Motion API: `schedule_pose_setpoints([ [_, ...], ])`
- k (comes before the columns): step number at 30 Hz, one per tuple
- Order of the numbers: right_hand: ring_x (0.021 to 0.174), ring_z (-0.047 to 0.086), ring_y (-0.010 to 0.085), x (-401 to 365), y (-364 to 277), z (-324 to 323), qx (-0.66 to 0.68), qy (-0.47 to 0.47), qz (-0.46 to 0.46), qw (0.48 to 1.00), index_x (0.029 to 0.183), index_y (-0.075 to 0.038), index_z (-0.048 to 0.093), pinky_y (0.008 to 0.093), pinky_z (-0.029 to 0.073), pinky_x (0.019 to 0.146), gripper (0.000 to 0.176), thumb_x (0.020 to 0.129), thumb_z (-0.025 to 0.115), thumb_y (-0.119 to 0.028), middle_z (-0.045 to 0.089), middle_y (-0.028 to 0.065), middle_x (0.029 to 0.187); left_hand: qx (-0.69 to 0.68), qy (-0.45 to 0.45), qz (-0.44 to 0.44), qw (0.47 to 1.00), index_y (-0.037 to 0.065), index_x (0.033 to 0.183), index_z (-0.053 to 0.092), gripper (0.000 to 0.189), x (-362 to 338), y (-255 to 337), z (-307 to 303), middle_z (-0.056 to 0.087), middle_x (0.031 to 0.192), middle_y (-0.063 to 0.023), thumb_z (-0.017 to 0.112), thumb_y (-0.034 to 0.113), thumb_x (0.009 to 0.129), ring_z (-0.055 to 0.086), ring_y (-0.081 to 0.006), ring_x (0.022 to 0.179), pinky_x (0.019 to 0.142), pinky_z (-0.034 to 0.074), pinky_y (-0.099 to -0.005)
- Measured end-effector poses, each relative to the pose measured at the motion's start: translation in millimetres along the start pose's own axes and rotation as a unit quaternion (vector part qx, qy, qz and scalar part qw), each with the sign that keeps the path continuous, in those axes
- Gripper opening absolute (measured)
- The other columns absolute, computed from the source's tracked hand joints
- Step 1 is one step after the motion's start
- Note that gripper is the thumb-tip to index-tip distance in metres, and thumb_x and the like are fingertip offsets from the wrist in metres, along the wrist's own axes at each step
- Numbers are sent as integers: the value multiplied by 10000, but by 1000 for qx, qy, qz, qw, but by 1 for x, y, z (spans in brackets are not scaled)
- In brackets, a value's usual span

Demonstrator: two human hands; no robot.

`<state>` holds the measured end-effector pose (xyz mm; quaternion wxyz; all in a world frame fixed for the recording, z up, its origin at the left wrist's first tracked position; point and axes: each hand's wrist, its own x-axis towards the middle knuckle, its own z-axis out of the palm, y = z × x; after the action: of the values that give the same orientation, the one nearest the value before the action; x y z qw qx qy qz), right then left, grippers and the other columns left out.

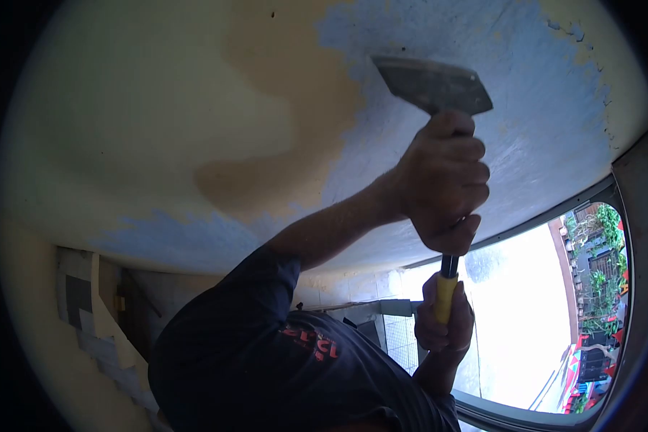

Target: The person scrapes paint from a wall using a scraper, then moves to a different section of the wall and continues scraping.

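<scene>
1. Two grips, both mine, close around one long-handled scraper (439, 86). It stands nearly upright in front of the blue-grey patch (547, 122) on the painted wall (137, 108). I cannot tell whether the edge touches.

2. My left grip (446, 180) is wrapped tight just below the wide metal blade (428, 81), fingers curled round, thumb side down. I judge this the steering hold: high enough to set the blade's angle, with my knuckles close to the wall and easily grazed.

3. My right grip (459, 330) is clenched on the yellow handle sleeve (445, 299), lower down. I expect that sleeve to be the best place to push from, since its coloured cover looks made for holding.

4. Between my grips a short stretch of black shaft (449, 266) shows. It looks smooth, so I would guess it slips more readily under a dusty or sweaty palm.

5. I take the scraper to be stiff along its length and moderate in weight, somewhat top-heavy with that broad head up high. Two grips set apart should check any twist.

6. The blade seems thin and hard, hardly fragile. Its corners look sharp, so I would keep fingers off the edge.
</scene>
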<state>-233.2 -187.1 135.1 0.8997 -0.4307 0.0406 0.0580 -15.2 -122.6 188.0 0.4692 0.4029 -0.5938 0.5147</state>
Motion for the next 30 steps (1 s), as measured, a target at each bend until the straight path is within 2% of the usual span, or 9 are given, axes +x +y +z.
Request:
schedule_pose_setpoints([
  [1,298,258,34,-2,3,1,1,2,-1,1000,979,-8,467,197,225,270,493,989,315,-476,328,-22,462,6,19,18,1000,146,439,353,388,4,-1,0,326,431,3,348,346,771,324,-184,467,678,336,-375],
  [2,297,257,35,-3,5,1,4,4,9,1000,979,-9,467,197,225,270,492,988,317,-478,332,-20,464,-17,14,3,1000,135,406,368,235,2,1,-1,325,425,-2,462,303,541,328,-181,468,675,336,-367],
  [7,284,272,35,-2,17,-20,27,-27,35,999,984,-37,403,183,246,243,453,1002,259,-465,332,-20,464,-25,-29,-42,998,137,415,366,257,-21,12,-2,318,428,-1,477,323,552,338,-182,489,676,333,-381],
  [11,293,262,43,3,-2,1,-6,-14,14,1000,1000,-14,464,200,227,267,493,984,326,-488,329,-18,457,4,1,9,1000,150,444,351,378,0,2,-4,309,449,0,358,349,766,317,-189,476,662,327,-379],
  [14,294,259,43,-1,13,-8,29,-16,26,999,998,-17,465,205,225,266,491,982,331,-490,334,-17,462,-21,-21,-21,999,135,416,373,242,-15,8,-3,304,427,-6,471,316,543,314,-183,454,674,337,-380],
  [21,302,274,40,0,4,-1,-15,13,23,1000,1015,-15,469,194,235,273,506,973,349,-505,347,-14,473,-11,-22,-5,1000,140,417,386,256,-6,8,-8,324,427,-3,479,329,561,320,-181,464,676,332,-383],
  [23,302,267,42,-2,10,-3,8,15,30,999,1016,-14,468,199,229,272,500,974,353,-499,341,-15,474,9,-22,-3,1000,152,444,354,327,-7,5,-6,309,442,2,390,348,703,323,-187,470,669,332,-379],
  [24,302,257,44,-5,15,-7,36,23,48,998,1015,-16,469,203,221,273,485,979,354,-485,333,-17,475,-5,-51,-8,999,151,418,397,239,-14,9,-10,343,429,5,488,331,545,324,-178,467,670,326,-376],
  [30,299,259,42,-12,16,-20,3,29,42,999,1003,-10,485,201,219,266,466,989,349,-455,334,-20,465,-10,-34,-33,999,119,429,399,223,-29,19,-4,341,447,-11,504,302,499,344,-183,476,661,338,-367],
])
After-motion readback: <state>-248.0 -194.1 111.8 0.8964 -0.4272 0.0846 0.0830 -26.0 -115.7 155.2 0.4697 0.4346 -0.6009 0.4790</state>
